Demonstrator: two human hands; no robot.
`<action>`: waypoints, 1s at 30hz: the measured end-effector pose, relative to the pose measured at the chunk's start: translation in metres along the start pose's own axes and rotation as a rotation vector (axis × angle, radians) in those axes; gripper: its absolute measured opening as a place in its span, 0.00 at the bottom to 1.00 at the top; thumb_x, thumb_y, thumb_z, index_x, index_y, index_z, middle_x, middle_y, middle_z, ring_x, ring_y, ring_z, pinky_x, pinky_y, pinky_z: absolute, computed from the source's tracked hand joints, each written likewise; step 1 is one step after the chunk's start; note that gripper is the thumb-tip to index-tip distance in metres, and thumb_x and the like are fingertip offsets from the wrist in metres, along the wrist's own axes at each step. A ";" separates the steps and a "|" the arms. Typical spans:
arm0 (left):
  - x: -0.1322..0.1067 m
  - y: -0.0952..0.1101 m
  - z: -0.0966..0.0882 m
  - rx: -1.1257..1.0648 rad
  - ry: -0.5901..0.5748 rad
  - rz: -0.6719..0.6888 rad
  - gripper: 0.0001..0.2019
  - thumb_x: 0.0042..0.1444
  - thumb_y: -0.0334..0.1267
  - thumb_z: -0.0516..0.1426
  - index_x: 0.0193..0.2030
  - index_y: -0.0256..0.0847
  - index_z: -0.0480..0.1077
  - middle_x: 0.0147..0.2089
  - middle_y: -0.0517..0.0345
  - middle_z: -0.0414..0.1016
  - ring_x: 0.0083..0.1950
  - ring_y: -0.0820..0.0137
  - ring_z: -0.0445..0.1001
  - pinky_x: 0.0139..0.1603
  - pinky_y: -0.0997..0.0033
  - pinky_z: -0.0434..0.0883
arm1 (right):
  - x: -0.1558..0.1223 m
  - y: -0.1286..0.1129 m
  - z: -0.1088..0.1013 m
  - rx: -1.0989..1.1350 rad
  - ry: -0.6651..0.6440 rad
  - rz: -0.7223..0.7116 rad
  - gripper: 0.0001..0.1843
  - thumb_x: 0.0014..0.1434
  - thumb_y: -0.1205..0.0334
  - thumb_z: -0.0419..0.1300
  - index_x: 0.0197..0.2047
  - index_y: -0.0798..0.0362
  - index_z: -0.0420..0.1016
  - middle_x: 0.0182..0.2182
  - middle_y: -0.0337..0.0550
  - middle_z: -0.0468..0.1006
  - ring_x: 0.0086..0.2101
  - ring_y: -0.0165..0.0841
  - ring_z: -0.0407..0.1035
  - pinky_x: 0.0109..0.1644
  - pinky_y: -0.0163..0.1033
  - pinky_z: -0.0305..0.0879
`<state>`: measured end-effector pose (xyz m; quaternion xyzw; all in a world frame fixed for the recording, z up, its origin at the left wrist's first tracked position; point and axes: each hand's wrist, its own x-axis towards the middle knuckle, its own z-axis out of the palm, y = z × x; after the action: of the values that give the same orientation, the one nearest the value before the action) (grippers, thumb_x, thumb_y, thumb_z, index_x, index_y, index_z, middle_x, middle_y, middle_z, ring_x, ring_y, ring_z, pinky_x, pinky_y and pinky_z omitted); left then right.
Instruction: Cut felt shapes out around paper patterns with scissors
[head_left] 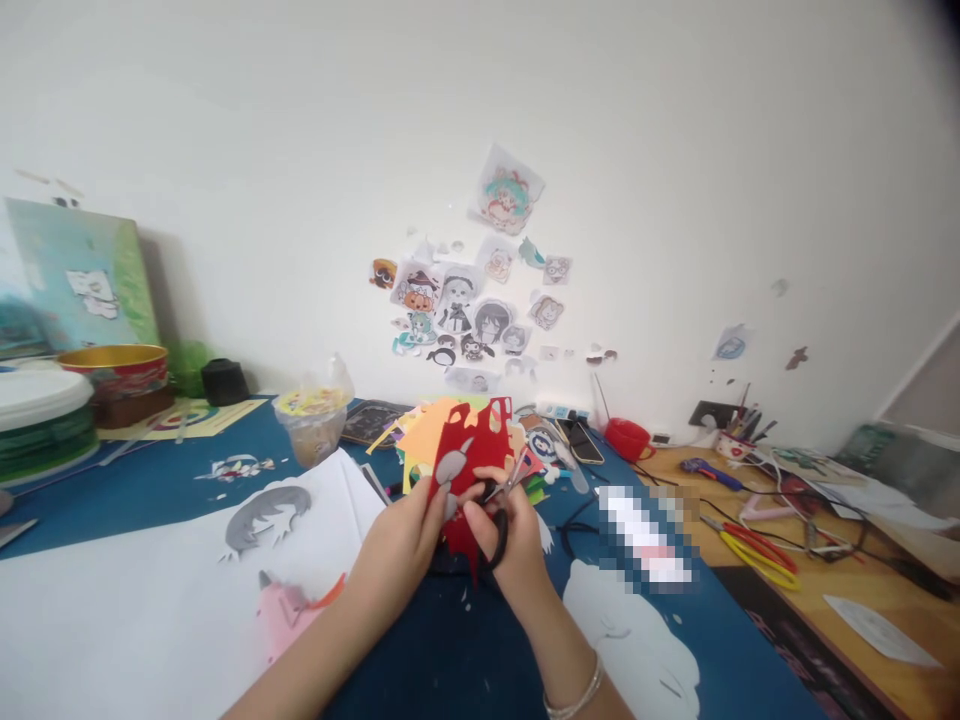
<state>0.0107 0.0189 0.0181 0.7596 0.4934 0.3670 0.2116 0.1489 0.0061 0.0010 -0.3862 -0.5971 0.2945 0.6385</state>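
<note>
My left hand (409,530) is closed on a sheet of red paper (487,435) that has holes and ragged edges cut into it. A small grey oval cutout (453,463) lies against the red sheet, close to my left fingertips. My right hand (525,545) grips a pair of scissors (495,550) with black handles. Their blades point up and away, beside the right edge of the red sheet. Behind both hands, a pile of coloured paper scraps (427,430) is partly covered by the red sheet.
A grey hair-shaped cutout (266,515) lies on white paper (150,600) at left, near a pink glue gun (281,615). A plastic cup (311,420), a phone (581,440) and a red mug (628,438) stand behind. Yellow-and-red handled pliers (757,555) lie at right.
</note>
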 end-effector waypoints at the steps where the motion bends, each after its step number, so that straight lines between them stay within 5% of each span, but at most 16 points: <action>1: 0.001 0.001 -0.002 -0.070 0.031 -0.013 0.15 0.60 0.46 0.40 0.40 0.42 0.63 0.36 0.51 0.76 0.36 0.62 0.74 0.36 0.68 0.67 | 0.000 0.000 -0.001 -0.016 -0.020 0.025 0.13 0.52 0.61 0.60 0.42 0.53 0.67 0.28 0.39 0.73 0.28 0.30 0.70 0.33 0.34 0.68; 9: 0.006 0.006 -0.016 -0.546 0.174 -0.161 0.16 0.53 0.54 0.49 0.32 0.43 0.63 0.20 0.64 0.68 0.24 0.68 0.68 0.26 0.72 0.66 | -0.001 -0.007 -0.005 -0.031 -0.313 0.235 0.08 0.49 0.61 0.61 0.31 0.55 0.69 0.17 0.32 0.68 0.18 0.27 0.64 0.23 0.31 0.61; 15: 0.008 -0.001 -0.016 -0.724 0.085 -0.199 0.18 0.52 0.56 0.50 0.30 0.42 0.62 0.17 0.65 0.66 0.22 0.70 0.67 0.24 0.72 0.65 | -0.003 -0.011 -0.009 -0.081 -0.526 0.385 0.06 0.47 0.65 0.62 0.32 0.56 0.73 0.17 0.32 0.68 0.19 0.26 0.64 0.22 0.30 0.61; 30: 0.001 0.022 -0.019 -0.856 -0.035 -0.263 0.19 0.46 0.56 0.54 0.25 0.41 0.59 0.15 0.68 0.63 0.17 0.77 0.60 0.18 0.77 0.58 | -0.002 -0.017 -0.010 0.054 -0.599 0.316 0.10 0.48 0.64 0.62 0.37 0.56 0.74 0.28 0.38 0.73 0.26 0.29 0.67 0.31 0.34 0.64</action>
<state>0.0099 0.0097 0.0460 0.5404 0.3859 0.4952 0.5602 0.1572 -0.0062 0.0147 -0.3533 -0.6829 0.5057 0.3913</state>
